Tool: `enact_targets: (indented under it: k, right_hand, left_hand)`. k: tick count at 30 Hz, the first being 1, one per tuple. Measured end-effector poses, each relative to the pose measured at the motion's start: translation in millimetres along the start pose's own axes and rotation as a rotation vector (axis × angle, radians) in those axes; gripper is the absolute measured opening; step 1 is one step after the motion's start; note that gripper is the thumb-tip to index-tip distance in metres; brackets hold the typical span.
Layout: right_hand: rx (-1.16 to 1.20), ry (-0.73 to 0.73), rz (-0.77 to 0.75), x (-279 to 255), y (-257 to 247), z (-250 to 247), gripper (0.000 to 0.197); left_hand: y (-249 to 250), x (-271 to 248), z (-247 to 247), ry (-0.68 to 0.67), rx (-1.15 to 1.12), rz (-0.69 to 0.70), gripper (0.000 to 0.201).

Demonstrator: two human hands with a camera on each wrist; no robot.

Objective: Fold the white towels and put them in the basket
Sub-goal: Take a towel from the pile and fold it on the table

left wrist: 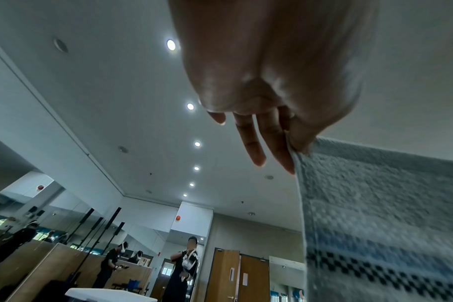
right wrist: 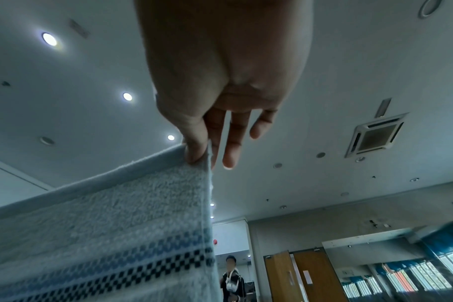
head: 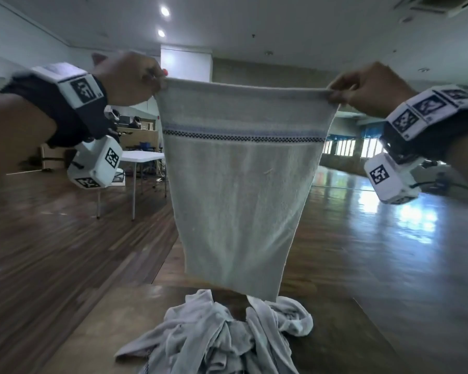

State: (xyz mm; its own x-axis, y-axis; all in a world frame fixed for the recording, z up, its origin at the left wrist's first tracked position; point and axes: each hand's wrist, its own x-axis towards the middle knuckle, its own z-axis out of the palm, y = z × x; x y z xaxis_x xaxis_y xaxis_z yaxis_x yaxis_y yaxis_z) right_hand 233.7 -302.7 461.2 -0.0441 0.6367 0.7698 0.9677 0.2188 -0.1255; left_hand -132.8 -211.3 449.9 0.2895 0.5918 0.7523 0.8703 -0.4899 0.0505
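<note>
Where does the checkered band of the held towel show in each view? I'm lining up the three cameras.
Head: the checkered band runs across the upper middle of the towel, below both hands.
Left wrist: the band sits at the lower right.
Right wrist: the band sits at the lower left.
Shared landmark: the towel's top hem, pinched by the left hand and the right hand.

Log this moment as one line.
left hand pinches towel corner | right hand pinches other corner | towel hangs spread | pile below
</note>
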Motion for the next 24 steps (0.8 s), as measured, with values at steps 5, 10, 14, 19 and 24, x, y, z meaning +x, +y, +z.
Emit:
enact_targets:
  k: [5,10,14,19,24]
  right_hand:
    - [0.043,-0.154,-0.003,-22.9,4.6,12.8,0.02]
    - [0.083,-0.279,0.039,-42.5,13.9,40.0,0.014]
    - [0.091,-0.45,0.056,-76.5,32.3,84.5,0.004]
    - [0.082,-0.828,0.064,-169.4,54.0,168.0,0.005]
    - [0.098,-1.004,0.062,-276.7,72.0,253.3,0.005]
  left_hand:
    - [-2.2,-34.2,12.9,-0.157,-0.025,0.001,0.027]
    - [-15.6,-54.3,49.5,-0.252,-0.127,-0.027,0.019]
    - [-26.9,-84.3,96.5,-0.393,-0.163,-0.011,0.015]
    - [-28.7,-178.4,185.7,-0.884,-0.134,0.048,0.014]
    - [-37.1,-284.1,272.1,-1.134,-0.057,0.077,0.027]
